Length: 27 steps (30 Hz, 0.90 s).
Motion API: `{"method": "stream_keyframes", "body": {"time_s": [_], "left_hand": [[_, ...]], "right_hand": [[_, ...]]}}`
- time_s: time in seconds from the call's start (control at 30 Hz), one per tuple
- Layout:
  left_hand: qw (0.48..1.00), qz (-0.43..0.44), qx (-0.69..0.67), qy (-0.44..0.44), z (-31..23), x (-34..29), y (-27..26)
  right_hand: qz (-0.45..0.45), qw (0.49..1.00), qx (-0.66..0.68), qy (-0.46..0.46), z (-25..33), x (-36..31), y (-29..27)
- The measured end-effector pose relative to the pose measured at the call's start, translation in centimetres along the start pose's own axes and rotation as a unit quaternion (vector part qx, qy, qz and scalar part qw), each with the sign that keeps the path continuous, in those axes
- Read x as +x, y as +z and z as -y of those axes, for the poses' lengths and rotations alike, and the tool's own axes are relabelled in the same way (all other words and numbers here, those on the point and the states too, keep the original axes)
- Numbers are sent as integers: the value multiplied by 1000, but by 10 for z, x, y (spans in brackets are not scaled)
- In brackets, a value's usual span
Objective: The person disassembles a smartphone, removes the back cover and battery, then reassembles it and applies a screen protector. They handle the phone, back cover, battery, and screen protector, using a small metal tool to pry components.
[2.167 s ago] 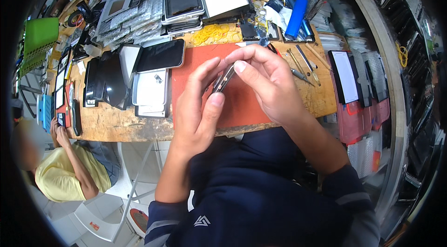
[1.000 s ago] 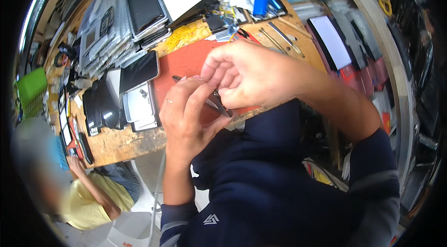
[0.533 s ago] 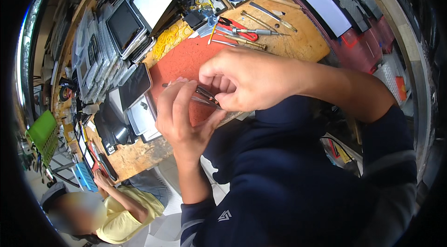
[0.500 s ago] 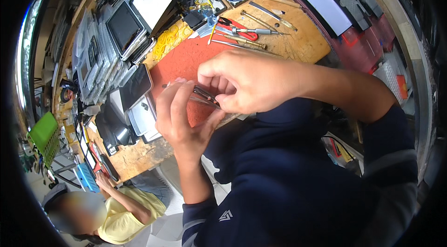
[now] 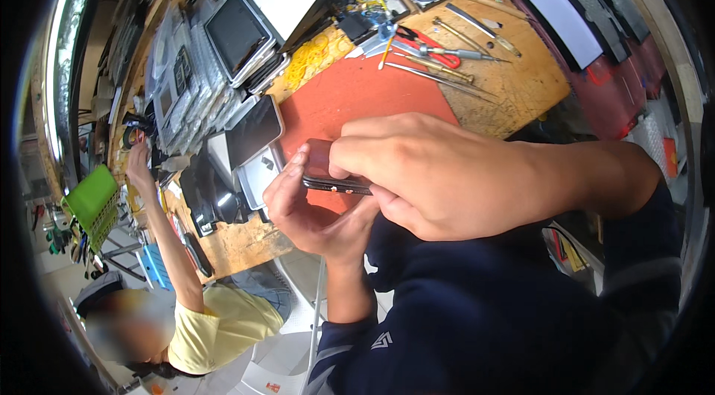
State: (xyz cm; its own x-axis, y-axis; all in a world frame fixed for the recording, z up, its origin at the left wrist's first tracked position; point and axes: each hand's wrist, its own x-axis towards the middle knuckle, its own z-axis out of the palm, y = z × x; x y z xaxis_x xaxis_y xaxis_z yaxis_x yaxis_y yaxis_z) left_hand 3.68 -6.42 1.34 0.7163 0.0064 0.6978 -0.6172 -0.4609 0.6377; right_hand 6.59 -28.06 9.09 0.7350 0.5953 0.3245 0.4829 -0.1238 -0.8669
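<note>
A slim black phone [image 5: 337, 185], tilted so its edge faces me, is held between my two hands over the red mat [image 5: 387, 97]. Small copper-coloured spots show along that edge. My left hand [image 5: 316, 220] cradles it from the left, with the fingers along the far side and the thumb below. From the right, my right hand [image 5: 439, 175] is closed at the phone's right end, its curled index finger against the upper face and its thumb near the edge. The right hand covers that end, so I cannot make out whether a small tool is in those fingers.
Red-handled pliers [image 5: 439, 58], screwdrivers [image 5: 477, 56] and tweezers lie beyond the mat. Yellow rubber bands [image 5: 316, 59], tablets [image 5: 232, 36] and bubble-wrapped panels [image 5: 182, 89] stand left. A co-worker in a yellow shirt [image 5: 223, 320] sits lower left, one arm stretched over the bench.
The phone has turned so its long black edge shows more plainly, and my right hand has rolled over it. My view has shifted. The co-worker's arm has reached out farther along the bench.
</note>
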Motion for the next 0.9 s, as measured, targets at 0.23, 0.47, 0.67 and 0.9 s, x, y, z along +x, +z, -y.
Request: {"method": "stream_keyframes", "body": {"time_s": [0.23,0.47,0.67,0.9], "left_hand": [[998,-40,5,-54,0,-2,-7],[988,-79,-44,-124,3,-1,-11],[980,-88,-78,-159,11,2,-17],[974,-91,-120,-171,22,0,-25]], "right_hand": [[-13,1000,-3,-29,2,10,13],[-45,997,-27,-63,3,17,22],[-94,990,-38,-101,-4,26,32],[-116,982,-91,-120,-14,31,43]]}}
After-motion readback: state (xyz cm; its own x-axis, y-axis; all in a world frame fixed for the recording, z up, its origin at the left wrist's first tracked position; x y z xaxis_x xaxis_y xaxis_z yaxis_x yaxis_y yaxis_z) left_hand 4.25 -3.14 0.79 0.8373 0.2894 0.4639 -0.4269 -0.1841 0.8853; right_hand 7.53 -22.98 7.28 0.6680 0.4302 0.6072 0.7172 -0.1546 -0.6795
